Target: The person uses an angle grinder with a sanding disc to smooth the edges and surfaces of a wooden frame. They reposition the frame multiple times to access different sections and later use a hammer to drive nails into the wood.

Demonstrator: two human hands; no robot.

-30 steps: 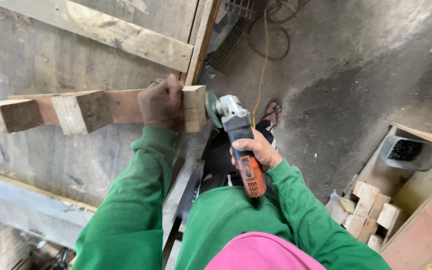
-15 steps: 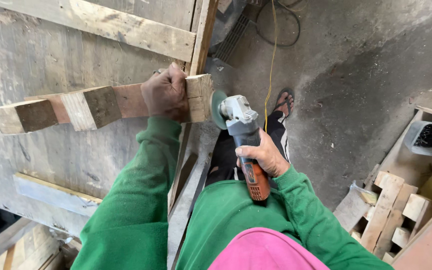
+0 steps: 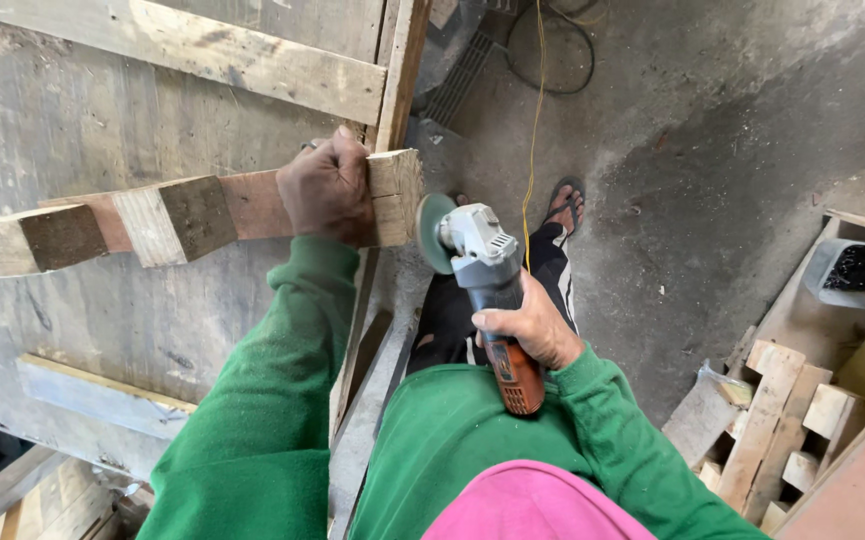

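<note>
Grinder disc [image 3: 435, 232] now sits just beside the wood's end.
Your left hand [image 3: 327, 190] fingers stay wrapped round the wood piece [image 3: 202, 215]; your right hand [image 3: 530, 328] grips the grinder [image 3: 487, 285].

Pale, weathered wooden slat assembly [image 3: 192, 215]: bare tan boards, one reddish-brown length, two dark brown end-grain patches on its cross blocks.
Angle grinder with grey-green disc [image 3: 480, 265]: light grey metal head, dark grey body, orange-and-black ribbed handle end.
Long-sleeved sweatshirt [image 3: 252, 420]: solid bright green, flecked with pale dust on the left sleeve.
Pink cloth [image 3: 537, 505] at the bottom edge: plain magenta-pink.
Thin cord [image 3: 532, 110]: yellow, running across grey concrete floor [image 3: 712, 130] with a darker patch.
Big wooden worktop [image 3: 72, 110]: grey-brown, stained, with lighter yellowish battens.
Stacked offcut blocks [image 3: 782, 420], lower right: pale cream wood.
</note>
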